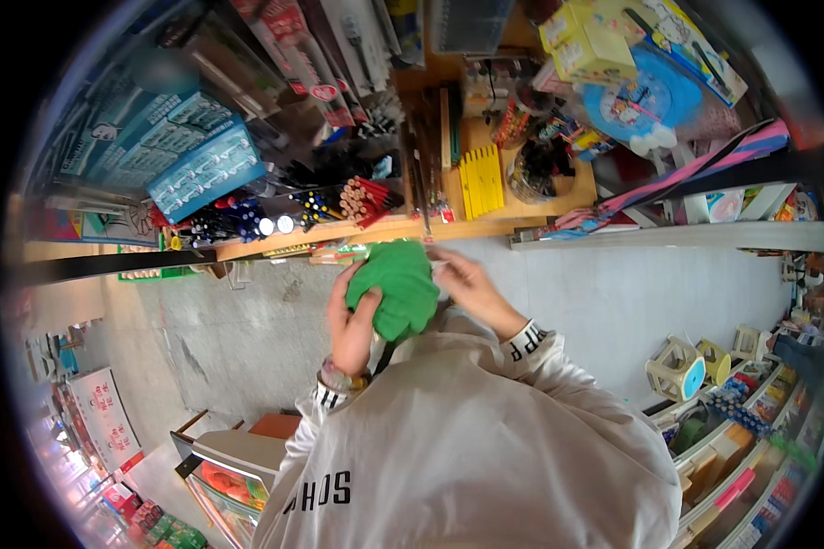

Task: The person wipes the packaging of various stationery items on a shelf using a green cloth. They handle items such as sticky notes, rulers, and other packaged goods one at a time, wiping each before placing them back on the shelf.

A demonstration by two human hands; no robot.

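A bundle of green cloth [397, 288] is held up in front of my chest, just below the front edge of the wooden shelf [384, 223]. My left hand [353, 319] grips its left side, the thumb lying on the cloth. At the cloth's right edge is my right hand [470, 285], blurred, with its fingers bent; whether they pinch anything is unclear. A clear, shiny edge shows around part of the cloth. Red pencils [365, 199] and several yellow sticks [481, 182] lie on the shelf above the cloth.
Pens [244, 223], blue boxes [206, 168], a round container [532, 171] and a blue clock [635, 103] crowd the shelf. A metal shelf edge [680, 237] runs to the right. Plastic stools [676, 368] and stocked racks [724, 456] stand lower right; a glass-topped case [230, 484] is lower left.
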